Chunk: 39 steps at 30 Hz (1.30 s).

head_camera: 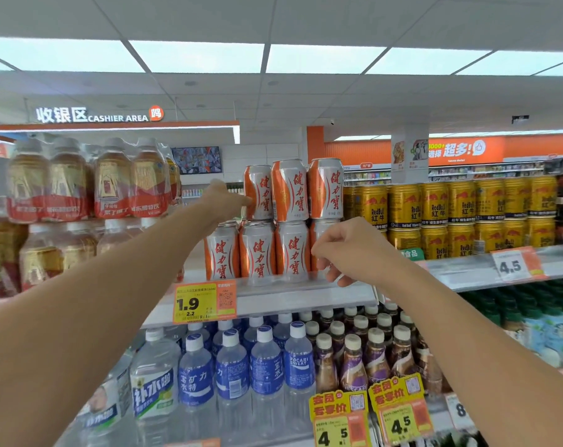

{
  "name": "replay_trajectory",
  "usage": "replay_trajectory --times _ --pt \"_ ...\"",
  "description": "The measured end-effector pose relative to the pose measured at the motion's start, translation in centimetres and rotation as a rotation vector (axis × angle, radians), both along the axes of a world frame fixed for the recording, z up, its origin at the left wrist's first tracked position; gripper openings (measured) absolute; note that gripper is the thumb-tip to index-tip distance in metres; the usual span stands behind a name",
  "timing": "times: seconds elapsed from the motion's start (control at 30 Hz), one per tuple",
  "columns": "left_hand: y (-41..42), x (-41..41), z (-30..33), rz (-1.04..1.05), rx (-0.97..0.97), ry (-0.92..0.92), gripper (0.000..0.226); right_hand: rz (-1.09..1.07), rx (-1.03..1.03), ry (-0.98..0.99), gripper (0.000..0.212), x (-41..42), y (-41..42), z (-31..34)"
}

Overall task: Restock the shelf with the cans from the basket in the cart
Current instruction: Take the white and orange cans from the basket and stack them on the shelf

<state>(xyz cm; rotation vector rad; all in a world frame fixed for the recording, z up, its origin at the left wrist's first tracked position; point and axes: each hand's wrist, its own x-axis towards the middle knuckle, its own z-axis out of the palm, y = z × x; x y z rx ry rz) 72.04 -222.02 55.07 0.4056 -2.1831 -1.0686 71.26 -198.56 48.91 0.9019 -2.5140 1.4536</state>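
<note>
Left hand (223, 201): fingers on upper-left can (258, 192), grip possibly closed; partly hidden.
Right hand (348, 250): fingers curled, holding nothing, before lower cans (291, 251).
Shelf edge (293, 293): just below right hand.

Head-height view, facing forward, close to the shelf (306, 296).

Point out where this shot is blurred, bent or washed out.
Head view: the shrink-wrapped tea bottles at the left edge are smeared with blur; the orange-and-white cans in the middle read sharp; the ceiling light panels are blown out to white; the shelf rail and ceiling lines curve from the wide lens; both forearms look stretched toward the corners.
</note>
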Motion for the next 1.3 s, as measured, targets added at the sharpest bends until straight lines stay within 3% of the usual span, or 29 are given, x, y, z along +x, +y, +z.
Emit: replay_trajectory --times 0.13,0.23,0.3,0.37,0.47,0.53,0.7,0.77,0.83,0.87,0.93,1.03,1.13,1.23,1.3 --pt "1.6 5.5 -3.0 0.175 -0.060 0.495 0.023 0.001 -0.141 -0.009 0.014 0.7 2.0 -2.9" --pt "7.2 10.1 -10.5 -0.032 -0.077 0.625 0.009 0.009 -0.224 -0.099 0.014 1.0 5.1 -9.7" --pt "12.1 11.4 -19.6 -0.278 -0.013 0.425 0.014 -0.063 -0.154 -0.268 0.015 0.7 8.6 -19.2" --pt "17.1 11.6 -30.7 -0.443 0.074 0.089 0.010 -0.191 0.044 -0.450 0.022 0.6 13.4 -31.1" --pt "22.7 12.1 -46.0 -0.505 0.279 -0.405 0.011 -0.356 0.352 -0.765 0.039 2.2 20.6 -48.9" --pt "26.5 13.2 -55.5 -0.515 0.447 -0.616 0.012 -0.429 0.429 -0.980 0.035 3.5 25.6 -60.9" --pt "30.8 15.1 -68.8 -0.562 0.406 -0.899 0.003 -0.663 0.187 -1.192 0.043 4.9 31.2 -76.9" --pt "31.5 14.7 -72.7 -0.603 0.377 -0.905 0.007 -0.681 0.122 -1.258 0.048 3.5 32.0 -81.4" --pt "32.0 14.2 -75.9 -0.631 0.399 -0.905 0.011 -0.756 0.065 -1.270 0.053 0.3 33.8 -90.2" --pt "32.1 14.0 -76.4 -0.618 0.429 -0.917 0.013 -0.728 0.068 -1.254 0.078 -0.7 34.0 -91.5" --pt "32.2 13.8 -77.5 -0.621 0.461 -0.910 0.012 -0.770 0.058 -1.231 0.068 -1.9 33.7 -93.5" --pt "31.6 13.4 -78.1 -0.576 0.450 -0.910 0.009 -0.903 0.104 -1.064 0.062 -0.2 31.2 -87.8" --pt "31.2 13.1 -78.0 -0.523 0.481 -0.893 0.012 -0.826 0.303 -0.981 0.059 1.7 30.5 -85.4" --pt "31.7 13.2 -76.6 -0.592 0.336 -0.924 0.041 -0.686 0.376 -0.879 0.029 4.0 30.0 -80.2" --pt "32.4 13.1 -74.4 -0.648 0.233 -0.938 0.074 -0.565 0.358 -0.800 0.043 5.1 29.1 -74.0"
